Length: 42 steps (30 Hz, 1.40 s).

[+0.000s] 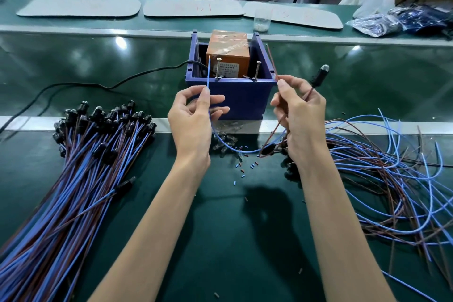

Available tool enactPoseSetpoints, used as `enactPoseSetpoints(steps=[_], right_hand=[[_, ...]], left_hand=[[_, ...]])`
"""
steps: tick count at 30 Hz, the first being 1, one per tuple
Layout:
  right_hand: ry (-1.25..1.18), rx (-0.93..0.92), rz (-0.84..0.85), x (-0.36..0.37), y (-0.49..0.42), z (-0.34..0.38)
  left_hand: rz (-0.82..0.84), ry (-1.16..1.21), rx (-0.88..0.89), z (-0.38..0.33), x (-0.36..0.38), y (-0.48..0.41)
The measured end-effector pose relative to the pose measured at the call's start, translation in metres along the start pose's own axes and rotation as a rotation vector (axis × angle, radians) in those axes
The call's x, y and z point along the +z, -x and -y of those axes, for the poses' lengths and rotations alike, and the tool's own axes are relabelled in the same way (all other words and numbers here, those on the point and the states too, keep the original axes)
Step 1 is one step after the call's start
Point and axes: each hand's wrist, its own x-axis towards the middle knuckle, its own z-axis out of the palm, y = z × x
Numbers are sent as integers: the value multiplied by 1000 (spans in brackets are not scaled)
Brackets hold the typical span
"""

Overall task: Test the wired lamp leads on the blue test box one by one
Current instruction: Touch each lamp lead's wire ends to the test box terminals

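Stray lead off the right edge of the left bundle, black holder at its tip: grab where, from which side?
Pinch the black holder at the tip, coming from above on its right. It lies flat on the green mat, poking clear of the left bundle; further back its wire runs in among the others.

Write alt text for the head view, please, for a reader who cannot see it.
Two bare hands hold wire leads up before a blue test box: the left hand pinches a blue lead, the right hand a brown lead. A bundle of wired lamps lies at left on the green bench, a loose tangle at right.
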Motion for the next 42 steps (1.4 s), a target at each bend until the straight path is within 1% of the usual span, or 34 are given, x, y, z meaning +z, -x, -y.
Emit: enactPoseSetpoints(steps=[8,15,22,27,34,42], right_hand=[[25,29,-78,-4,-6,-9],[40,59,-113,-6,-9,-15],[80,66,-105,-10,-12,-18],[106,55,-99,-13,-13,-19],[167,44,-70,-17,-15,-22],[163,56,-71,-19,-16,-21]], left_hand=[[-40,-17,21,1,-3,-5],[-36,-55,-19,1,0,-14],[-9,-87,-67,3,-1,-18],[9,-91,-77,0,-5,-20],[44,-169,-74,-2,-9,-22],[53,-189,-88,-7,-12,-22]])
